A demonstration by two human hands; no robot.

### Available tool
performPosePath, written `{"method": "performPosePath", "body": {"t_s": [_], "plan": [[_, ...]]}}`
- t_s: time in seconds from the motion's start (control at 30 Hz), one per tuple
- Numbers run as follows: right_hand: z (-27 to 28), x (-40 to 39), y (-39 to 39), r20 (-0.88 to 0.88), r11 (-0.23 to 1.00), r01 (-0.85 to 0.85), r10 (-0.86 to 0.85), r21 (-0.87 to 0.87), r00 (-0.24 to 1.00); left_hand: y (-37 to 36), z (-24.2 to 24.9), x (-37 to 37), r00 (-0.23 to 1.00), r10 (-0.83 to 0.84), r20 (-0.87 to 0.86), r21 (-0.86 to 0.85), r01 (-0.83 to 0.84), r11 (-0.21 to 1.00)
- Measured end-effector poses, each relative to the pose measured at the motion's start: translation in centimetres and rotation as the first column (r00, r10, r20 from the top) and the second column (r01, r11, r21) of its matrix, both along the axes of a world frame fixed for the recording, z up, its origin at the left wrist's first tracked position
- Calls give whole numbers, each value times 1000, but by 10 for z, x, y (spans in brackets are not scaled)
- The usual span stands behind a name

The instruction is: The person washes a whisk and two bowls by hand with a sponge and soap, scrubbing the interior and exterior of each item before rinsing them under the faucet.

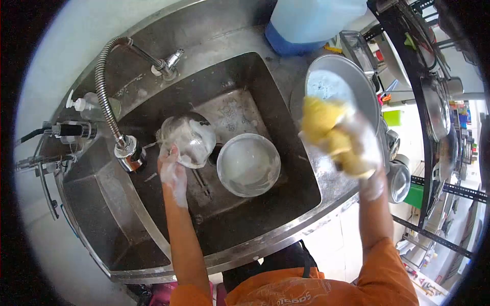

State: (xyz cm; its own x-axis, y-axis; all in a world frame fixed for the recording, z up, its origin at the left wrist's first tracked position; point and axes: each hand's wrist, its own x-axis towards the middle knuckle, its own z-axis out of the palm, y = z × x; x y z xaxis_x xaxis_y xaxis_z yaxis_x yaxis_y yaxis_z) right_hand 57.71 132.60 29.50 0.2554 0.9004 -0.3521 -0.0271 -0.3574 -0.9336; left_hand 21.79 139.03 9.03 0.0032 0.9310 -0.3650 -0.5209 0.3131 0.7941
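Observation:
My left hand [172,171], coated in suds, grips the edge of a soapy metal bowl [190,143] above the left part of the sink. My right hand [366,153], blurred by motion and covered in foam, holds a crumpled yellow cloth [322,121]. The cloth is in front of the near edge of a round grey basin [360,76], which has sudsy, bluish liquid inside. Another metal bowl [248,164], with cloudy liquid in it, sits in the sink to the right of my left hand.
The steel sink [275,102] has a tap [166,69] behind it and a flexible hose with a spray head [130,155] at left. A pump bottle [92,106] stands nearby. A large blue-filled jug [306,25] is at the back; racks of metalware [434,107] line the right.

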Motion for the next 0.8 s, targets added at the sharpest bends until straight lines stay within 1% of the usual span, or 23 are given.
{"method": "performPosePath", "body": {"t_s": [0.03, 0.07, 0.1, 0.13, 0.17, 0.2, 0.23, 0.3, 0.33, 0.4, 0.43, 0.5, 0.53, 0.57, 0.6, 0.67, 0.7, 0.73, 0.8], "plan": [[-5, 34, 4, 567, 935, -355, 305, -24, 765, 2, 5, 3, 999, 15, 39, -8, -15, 1000], [-10, 69, 7, 944, 843, -526, 255, -111, 209, 6, 11, 10, 997, 34, 76, -17, -33, 999], [-11, 63, 23, 687, 952, -246, 304, -184, 660, 9, 15, 14, 992, 61, 109, -30, -58, 998], [-12, 58, 39, 379, 950, 141, -26, -279, 925, 8, 6, 11, 990, 89, 107, -40, -85, 996], [-43, 77, 47, 672, 986, -120, 168, -118, 721, 7, -10, 6, 987, 126, 99, -43, -123, 992], [-75, 96, 55, 927, 944, -331, 121, 4, 356, 9, -17, -3, 983, 159, 88, -45, -156, 987], [-81, 94, 55, 944, 930, -355, 198, -95, 265, 15, -15, -5, 976, 171, 136, -86, -160, 983], [-88, 85, 47, 909, 908, -330, 344, -258, 235, 25, -12, 5, 950, 194, 243, -171, -155, 973], [-92, 83, 46, 899, 898, -317, 381, -305, 216, 26, -8, 7, 940, 187, 284, -201, -133, 971], [-97, 83, 44, 877, 885, -288, 432, -367, 209, 25, 7, 12, 916, 163, 368, -255, -69, 964], [-99, 82, 45, 869, 881, -276, 446, -384, 213, 22, 8, 11, 916, 94, 390, -208, -12, 978], [-96, 82, 48, 851, 884, -250, 454, -394, 263, 16, 2, 9, 898, 185, 400, -261, -81, 962], [-91, 84, 51, 841, 895, -229, 441, -384, 314, 13, -6, 7, 885, 228, 407, -286, -114, 951], [-84, 82, 53, 824, 915, -206, 403, -348, 398, 8, -14, 2, 903, 226, 364, -247, -141, 959], [-70, 76, 55, 794, 940, -169, 342, -298, 503, 5, -10, 0, 920, 228, 320, -207, -167, 964], [-39, 63, 55, 698, 974, -77, 205, -211, 686, -7, -1, 5, 899, 318, 300, -280, -235, 931], [-22, 42, 49, 658, 998, -67, 64, -21, 750, -14, -13, -3, 858, 296, 420, -271, -192, 943], [-7, 14, 45, 587, 984, -35, -75, 173, 806, -20, -25, -12, 804, 270, 530, -264, -146, 954], [9, -26, 43, 616, 975, -106, -38, 195, 787, -20, -3, 12, 817, 472, 331, -358, -354, 864]]}}
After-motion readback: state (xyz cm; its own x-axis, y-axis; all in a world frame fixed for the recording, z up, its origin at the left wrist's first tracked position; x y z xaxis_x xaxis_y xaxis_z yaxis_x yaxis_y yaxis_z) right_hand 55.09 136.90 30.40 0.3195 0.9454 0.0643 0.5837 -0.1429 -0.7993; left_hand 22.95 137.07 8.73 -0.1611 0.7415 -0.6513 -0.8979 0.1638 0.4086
